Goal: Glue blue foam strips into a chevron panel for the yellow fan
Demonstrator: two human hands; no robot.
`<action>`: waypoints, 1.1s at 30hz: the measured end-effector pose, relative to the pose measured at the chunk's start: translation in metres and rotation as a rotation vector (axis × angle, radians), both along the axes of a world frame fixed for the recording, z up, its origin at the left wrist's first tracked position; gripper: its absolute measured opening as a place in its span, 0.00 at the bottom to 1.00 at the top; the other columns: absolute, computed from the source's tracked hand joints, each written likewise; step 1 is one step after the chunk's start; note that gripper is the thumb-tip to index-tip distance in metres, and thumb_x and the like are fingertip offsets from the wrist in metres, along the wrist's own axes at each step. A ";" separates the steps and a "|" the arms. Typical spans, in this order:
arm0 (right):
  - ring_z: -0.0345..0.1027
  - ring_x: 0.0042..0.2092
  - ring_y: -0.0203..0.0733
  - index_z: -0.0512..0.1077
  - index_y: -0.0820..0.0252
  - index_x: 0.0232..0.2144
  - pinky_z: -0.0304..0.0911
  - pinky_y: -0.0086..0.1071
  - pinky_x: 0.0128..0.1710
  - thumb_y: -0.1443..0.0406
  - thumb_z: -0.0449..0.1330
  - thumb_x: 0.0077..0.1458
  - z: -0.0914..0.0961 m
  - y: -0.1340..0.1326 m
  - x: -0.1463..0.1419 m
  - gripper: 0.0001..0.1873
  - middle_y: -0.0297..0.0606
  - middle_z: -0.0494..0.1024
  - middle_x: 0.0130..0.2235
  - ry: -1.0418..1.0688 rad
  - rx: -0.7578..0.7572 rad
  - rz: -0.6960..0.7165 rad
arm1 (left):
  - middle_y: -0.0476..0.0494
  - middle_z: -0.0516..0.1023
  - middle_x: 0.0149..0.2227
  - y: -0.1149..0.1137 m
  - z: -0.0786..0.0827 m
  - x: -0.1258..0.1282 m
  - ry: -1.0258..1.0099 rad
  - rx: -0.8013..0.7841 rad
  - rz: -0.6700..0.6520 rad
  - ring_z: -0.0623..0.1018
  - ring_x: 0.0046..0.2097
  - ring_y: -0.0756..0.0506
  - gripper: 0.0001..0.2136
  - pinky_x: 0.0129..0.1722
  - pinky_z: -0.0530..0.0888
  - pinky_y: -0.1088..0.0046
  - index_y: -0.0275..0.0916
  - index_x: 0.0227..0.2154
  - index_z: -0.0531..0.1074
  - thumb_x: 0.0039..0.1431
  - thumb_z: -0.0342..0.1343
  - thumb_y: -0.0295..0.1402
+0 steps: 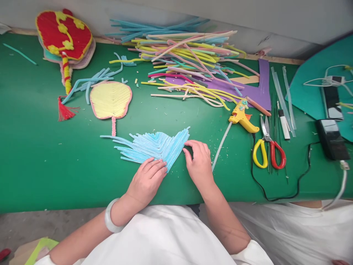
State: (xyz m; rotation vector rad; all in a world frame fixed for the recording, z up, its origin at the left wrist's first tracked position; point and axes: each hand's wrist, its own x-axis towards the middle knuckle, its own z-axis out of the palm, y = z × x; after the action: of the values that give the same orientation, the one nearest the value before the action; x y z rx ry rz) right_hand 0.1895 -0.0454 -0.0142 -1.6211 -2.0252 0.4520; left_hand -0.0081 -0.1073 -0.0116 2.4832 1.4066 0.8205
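The left hand [149,180] lies flat on the blue strip panel [151,143], presumably to stop strips shifting; the right hand [200,162] curls thumb and forefinger at its right edge, pinch unconfirmed. The panel sits right of and nearer than the yellow fan [111,99], long axis left-to-right, V pointing nearward.

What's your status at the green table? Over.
Left hand on light-blue chevron of fuzzy sticks. Right hand at its right edge. Yellow plastic glue gun farther right, apart.
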 end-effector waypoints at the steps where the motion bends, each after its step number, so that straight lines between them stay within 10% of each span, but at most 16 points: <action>1: 0.67 0.49 0.49 0.71 0.57 0.45 0.61 0.43 0.48 0.66 0.54 0.65 0.001 0.000 -0.001 0.08 0.44 0.77 0.46 -0.004 0.001 -0.001 | 0.41 0.82 0.44 0.000 0.000 0.000 -0.001 -0.001 -0.001 0.81 0.48 0.42 0.07 0.54 0.75 0.57 0.36 0.42 0.72 0.63 0.56 0.23; 33: 0.66 0.46 0.48 0.73 0.57 0.41 0.60 0.42 0.46 0.64 0.56 0.64 -0.001 0.002 -0.004 0.07 0.43 0.75 0.43 -0.076 0.035 -0.029 | 0.35 0.79 0.48 -0.005 -0.005 -0.004 0.085 0.023 -0.056 0.77 0.52 0.39 0.13 0.55 0.74 0.52 0.36 0.43 0.73 0.60 0.53 0.16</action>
State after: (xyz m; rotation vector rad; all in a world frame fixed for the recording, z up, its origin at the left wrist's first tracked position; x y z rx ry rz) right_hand 0.1855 -0.0431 -0.0152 -1.6678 -2.0499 0.3479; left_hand -0.0121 -0.1125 -0.0164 2.5912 1.3547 0.7325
